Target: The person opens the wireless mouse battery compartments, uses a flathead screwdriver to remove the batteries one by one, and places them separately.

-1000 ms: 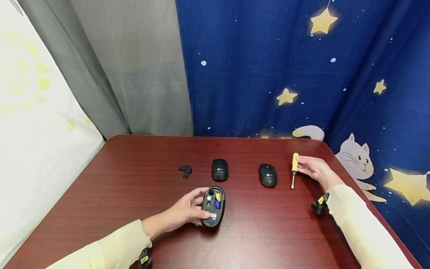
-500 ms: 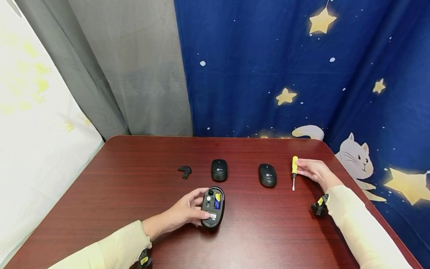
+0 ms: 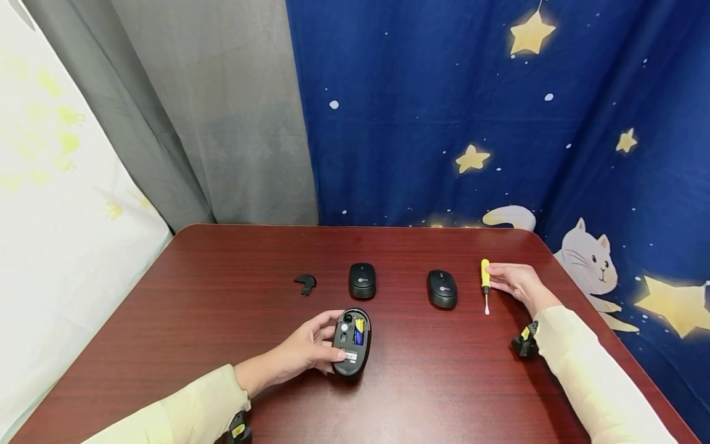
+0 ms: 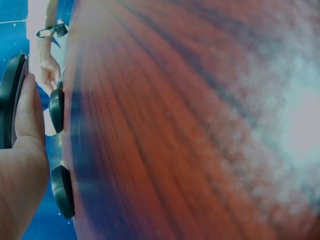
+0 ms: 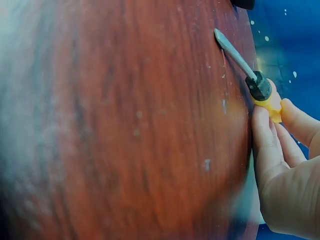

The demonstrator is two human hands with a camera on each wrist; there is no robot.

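My left hand [image 3: 302, 348] grips a black computer mouse [image 3: 350, 365] by its left side, thumb on the underside. The mouse is turned belly up, and its uncovered battery compartment shows a blue and yellow battery [image 3: 359, 332]. At the right of the table, my right hand [image 3: 520, 282] pinches a small flat-head screwdriver [image 3: 485, 280] by its yellow handle, the metal tip pointing toward me. In the right wrist view the screwdriver's shaft [image 5: 237, 57] reaches out over the wood past the fingers. The left wrist view shows only the edge of the held mouse [image 4: 11, 102].
Two more black mice lie upright: one mouse [image 3: 362, 281] beyond the left hand, another mouse [image 3: 442, 289] left of the screwdriver. A black battery cover [image 3: 306, 283] with a tab lies farther left. Curtains hang behind the reddish-brown table [image 3: 222, 265].
My right hand has shifted slightly toward me, and the screwdriver's tip has swung a little to the right. The left hand and its mouse have stayed in place.
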